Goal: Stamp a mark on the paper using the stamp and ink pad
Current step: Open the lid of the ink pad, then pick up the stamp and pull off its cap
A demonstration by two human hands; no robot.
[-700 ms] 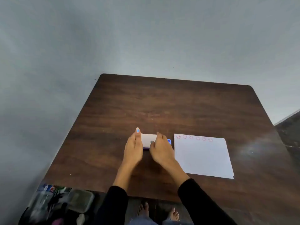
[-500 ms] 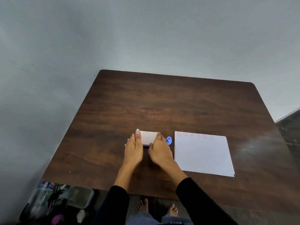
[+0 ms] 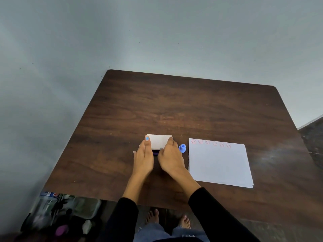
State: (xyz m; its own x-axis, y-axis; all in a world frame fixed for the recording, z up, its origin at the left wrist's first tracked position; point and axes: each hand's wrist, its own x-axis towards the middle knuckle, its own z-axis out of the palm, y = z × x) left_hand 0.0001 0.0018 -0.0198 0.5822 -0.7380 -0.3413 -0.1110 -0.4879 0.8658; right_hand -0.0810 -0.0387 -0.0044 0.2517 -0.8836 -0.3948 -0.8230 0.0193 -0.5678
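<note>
Ink pad [image 3: 158, 143], a flat white-lidded case with a dark base, sat on the counter [image 3: 174, 105] left of the paper [image 3: 218, 163]. It looked light, rigid and smooth, likely to slide unless pinned; its short ends seemed the best hold. Left hand [image 3: 144, 158] and right hand [image 3: 170, 158] pressed those ends, fingers closed on the case. The blue stamp [image 3: 182, 148] stood untouched between pad and paper.

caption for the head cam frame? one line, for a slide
Both hands, left and right, grip the white-lidded ink pad; blue stamp stands beside the smiley-stamped paper.
</note>
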